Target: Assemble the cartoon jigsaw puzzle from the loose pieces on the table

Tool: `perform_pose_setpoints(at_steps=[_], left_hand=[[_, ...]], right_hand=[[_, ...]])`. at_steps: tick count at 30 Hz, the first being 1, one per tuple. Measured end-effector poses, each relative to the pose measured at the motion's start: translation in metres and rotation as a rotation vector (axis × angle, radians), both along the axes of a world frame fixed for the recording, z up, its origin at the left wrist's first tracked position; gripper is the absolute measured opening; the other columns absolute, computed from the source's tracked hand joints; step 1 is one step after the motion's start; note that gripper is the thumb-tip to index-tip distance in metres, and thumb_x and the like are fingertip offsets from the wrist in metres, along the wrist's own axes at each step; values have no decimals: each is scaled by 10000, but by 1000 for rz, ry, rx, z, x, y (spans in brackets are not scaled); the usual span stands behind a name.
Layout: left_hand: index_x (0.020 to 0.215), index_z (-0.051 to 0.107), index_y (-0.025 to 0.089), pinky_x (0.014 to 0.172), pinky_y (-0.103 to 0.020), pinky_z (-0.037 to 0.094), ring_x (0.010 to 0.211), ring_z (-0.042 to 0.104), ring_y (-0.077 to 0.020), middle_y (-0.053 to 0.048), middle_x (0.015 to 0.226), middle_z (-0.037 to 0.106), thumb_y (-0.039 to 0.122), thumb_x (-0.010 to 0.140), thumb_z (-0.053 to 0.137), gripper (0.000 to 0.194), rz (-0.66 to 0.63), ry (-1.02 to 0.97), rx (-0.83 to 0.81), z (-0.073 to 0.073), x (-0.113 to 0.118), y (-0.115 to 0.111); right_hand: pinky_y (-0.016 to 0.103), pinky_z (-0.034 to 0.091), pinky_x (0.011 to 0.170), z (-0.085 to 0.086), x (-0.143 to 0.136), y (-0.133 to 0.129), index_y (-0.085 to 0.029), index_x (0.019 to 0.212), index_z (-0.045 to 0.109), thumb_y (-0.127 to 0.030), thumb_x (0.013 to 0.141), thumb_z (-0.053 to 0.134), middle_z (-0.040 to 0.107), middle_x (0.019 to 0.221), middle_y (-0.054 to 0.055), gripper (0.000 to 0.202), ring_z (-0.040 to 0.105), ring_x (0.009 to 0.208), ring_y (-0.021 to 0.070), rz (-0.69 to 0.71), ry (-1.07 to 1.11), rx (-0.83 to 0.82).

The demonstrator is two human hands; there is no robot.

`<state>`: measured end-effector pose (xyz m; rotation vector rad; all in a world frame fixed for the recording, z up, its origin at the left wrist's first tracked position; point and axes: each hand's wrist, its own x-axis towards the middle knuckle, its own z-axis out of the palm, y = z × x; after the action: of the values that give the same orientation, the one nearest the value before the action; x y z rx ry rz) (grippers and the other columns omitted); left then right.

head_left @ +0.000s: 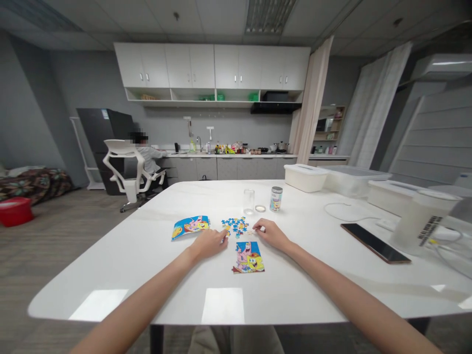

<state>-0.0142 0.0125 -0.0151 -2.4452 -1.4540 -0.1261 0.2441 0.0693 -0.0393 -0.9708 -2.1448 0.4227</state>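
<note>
A pile of small loose puzzle pieces, mostly blue, lies on the white table. At its left edge is my left hand, fingers bent, with a yellowish piece at the fingertips. My right hand rests at the pile's right side, fingers curled down beside a few pale pieces; whether it holds one is too small to tell. Nearer to me lies a partly assembled cartoon puzzle with pink and yellow figures. A slightly curled picture sheet is left of the pile.
Behind the pile stand a clear jar, a round lid and a labelled can. On the right are a phone, a translucent pitcher, cables and white boxes. A person sits by a white chair at the back left.
</note>
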Motion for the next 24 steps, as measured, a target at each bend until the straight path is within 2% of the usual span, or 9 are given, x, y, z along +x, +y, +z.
perform_pose_setpoints(at_steps=[5,8,11,15,19,24], left_hand=[[1017,621,162,656,-351,483,709,689,-273,-123,726,705,277,937,335,318,-38,-3,-11,-2,-2,1],[1111,600,200,659,-333,485,696,689,-253,-89,707,701,264,926,381,294,-81,2,-30,-2,-3,2],[1121,597,195,640,-329,485,674,686,-254,-87,689,694,276,927,383,300,-102,7,-38,0,-4,4],[1076,603,185,614,-316,483,656,683,-252,-85,669,688,318,931,369,306,-122,20,-47,1,-4,9],[1078,577,180,605,-320,479,646,679,-253,-80,673,689,338,928,359,308,-130,27,-61,-3,-5,14],[1058,560,174,609,-311,473,650,675,-244,-78,674,686,345,930,343,305,-114,27,-73,-4,-5,15]], right_hand=[[309,480,756,-2,1,0,-154,932,696,-30,783,504,631,899,77,273,598,793,168,-3,-53,38],[309,484,743,-3,2,0,-153,995,665,-66,796,521,642,879,68,260,600,766,166,-16,-60,38],[304,491,713,-4,2,-1,-157,1006,637,-104,813,526,661,867,65,229,614,758,171,-34,-55,17],[298,490,702,-4,1,0,-179,934,633,-111,803,536,660,855,49,176,613,762,171,-38,-57,-11],[313,477,759,-3,-2,1,-178,821,634,-50,752,535,617,852,46,176,596,806,177,-4,-69,13],[314,473,789,2,-4,-2,-183,801,673,-60,788,533,599,874,49,187,603,827,179,3,-88,-25]])
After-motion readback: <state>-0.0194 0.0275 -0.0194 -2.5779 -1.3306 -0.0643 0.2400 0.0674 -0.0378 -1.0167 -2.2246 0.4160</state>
